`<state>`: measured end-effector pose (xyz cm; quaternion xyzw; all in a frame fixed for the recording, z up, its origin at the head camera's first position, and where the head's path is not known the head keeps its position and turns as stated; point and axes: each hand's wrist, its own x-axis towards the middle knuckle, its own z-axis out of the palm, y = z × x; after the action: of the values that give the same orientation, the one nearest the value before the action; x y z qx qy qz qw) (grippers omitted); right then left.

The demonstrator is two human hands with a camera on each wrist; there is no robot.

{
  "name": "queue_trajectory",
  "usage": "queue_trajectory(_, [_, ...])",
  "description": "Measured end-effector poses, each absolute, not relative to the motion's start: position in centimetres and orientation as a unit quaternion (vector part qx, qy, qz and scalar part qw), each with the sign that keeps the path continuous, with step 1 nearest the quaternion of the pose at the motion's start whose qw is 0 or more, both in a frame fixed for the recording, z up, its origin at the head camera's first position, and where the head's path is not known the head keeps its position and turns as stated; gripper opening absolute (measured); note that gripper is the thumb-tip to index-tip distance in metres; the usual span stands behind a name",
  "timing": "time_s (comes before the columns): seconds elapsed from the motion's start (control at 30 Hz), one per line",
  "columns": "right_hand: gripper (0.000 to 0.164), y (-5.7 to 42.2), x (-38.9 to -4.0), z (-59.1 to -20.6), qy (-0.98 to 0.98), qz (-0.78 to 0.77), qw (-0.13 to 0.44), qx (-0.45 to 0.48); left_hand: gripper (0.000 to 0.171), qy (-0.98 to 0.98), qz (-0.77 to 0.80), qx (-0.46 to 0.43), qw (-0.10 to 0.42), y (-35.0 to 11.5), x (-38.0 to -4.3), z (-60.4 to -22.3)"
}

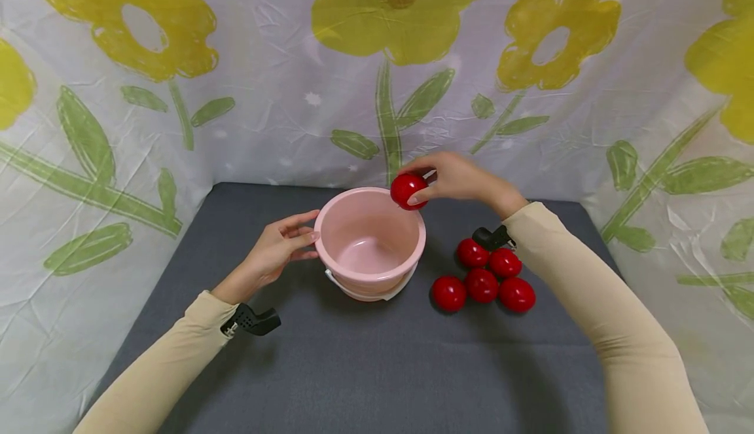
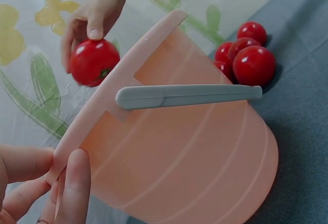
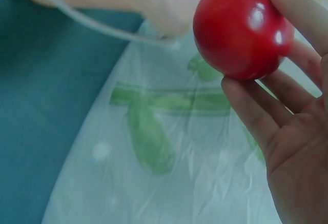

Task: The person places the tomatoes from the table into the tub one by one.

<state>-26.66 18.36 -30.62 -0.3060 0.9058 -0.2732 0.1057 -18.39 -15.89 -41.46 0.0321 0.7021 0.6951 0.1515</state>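
Note:
A pink bucket (image 1: 370,237) stands upright on the dark grey table, its inside bare as seen from the head view. My left hand (image 1: 273,251) pinches the bucket's rim (image 2: 105,85) at the left side, thumb and fingers on either face of it. Over the far right edge of the bucket, my right hand (image 1: 456,175) holds a shiny red tomato (image 1: 408,190) with thumb and fingertips. The right wrist view shows that tomato (image 3: 241,29) between the fingers, a bit of stem at its left.
Several more red tomatoes (image 1: 482,285) lie in a cluster right of the bucket, under the right forearm. A pale handle (image 2: 189,96) hangs against the bucket's side. Behind the table (image 1: 365,375) hangs a curtain (image 1: 265,93) printed with yellow flowers.

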Motion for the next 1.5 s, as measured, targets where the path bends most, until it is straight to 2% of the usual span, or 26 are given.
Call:
queue_trajectory(0.5, [0.048,12.0,-29.0,-31.8,0.873,-0.288,0.183,-0.349,0.057,0.707,0.690,0.025,0.152,-16.0,-18.2,-41.4])
queue_trajectory(0.87, [0.047,9.0,-28.3,-34.3,0.847,-0.272,0.239,-0.389,0.057,0.715,0.681,0.021,0.156,-16.0,-18.2,-41.4])
queue_trajectory(1.23, [0.042,7.5,-28.0,-35.5,0.853,-0.229,0.256,-0.393,0.057,0.718,0.678,0.023,0.155,-16.0,-18.3,-41.5])
queue_trajectory(1.5, [0.046,7.2,-28.0,-35.5,0.859,-0.207,0.272,-0.382,0.057,0.713,0.683,0.019,0.157,-15.9,-18.3,-41.5])
